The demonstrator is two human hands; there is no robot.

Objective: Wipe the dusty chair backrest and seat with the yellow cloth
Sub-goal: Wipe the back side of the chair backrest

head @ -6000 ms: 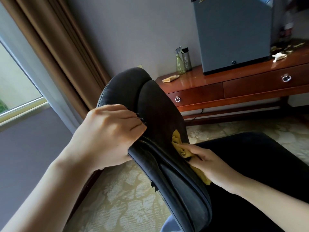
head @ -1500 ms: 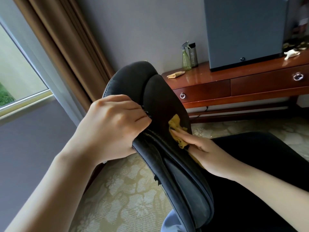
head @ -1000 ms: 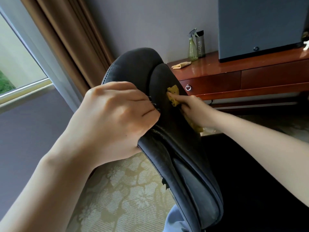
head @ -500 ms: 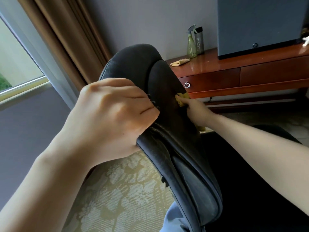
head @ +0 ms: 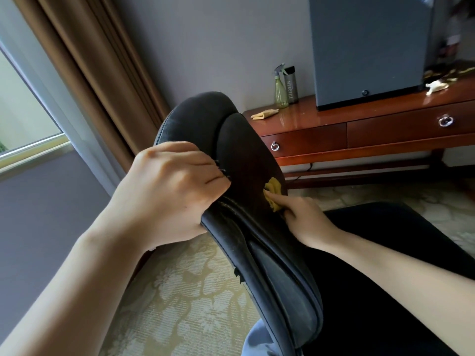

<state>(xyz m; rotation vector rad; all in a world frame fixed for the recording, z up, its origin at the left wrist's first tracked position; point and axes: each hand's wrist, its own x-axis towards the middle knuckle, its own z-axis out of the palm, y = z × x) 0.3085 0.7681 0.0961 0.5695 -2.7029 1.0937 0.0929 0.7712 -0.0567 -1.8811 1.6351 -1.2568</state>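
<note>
Head view, near to far. At the lower edge a fold of blue-grey fabric (head: 257, 337) lies beside the foot of the chair backrest (head: 246, 155), which runs diagonally up the middle of the frame. The backrest is dark, leather-like upholstery. Its rim is a paler, duller grey than its near-black front face, a stitched seam follows the edge, and a few small torn flakes show on the rim low down. A rounded pad forms its upper end.

The left hand (head: 167, 191) grips the rim from the rear side, with its fingers curled over onto the front face. The right hand (head: 305, 217) holds the yellow cloth (head: 273, 191) bunched against the front face, about halfway up and near the right edge, with one finger laid straight across it. The cloth is small, crumpled and mustard-yellow, and it shows above and below that finger.

The black seat (head: 385, 219) lies to the right, behind the right forearm. A pale floral carpet (head: 180, 291) covers the floor.

Beyond, a brown curtain (head: 84, 73) hangs beside a window (head: 20, 119). A polished wooden surface (head: 334, 116) with ring-pull drawers carries a folded pale cloth (head: 264, 114), a green spray bottle (head: 280, 91), a dark bottle (head: 291, 84) and a grey box (head: 367, 47).
</note>
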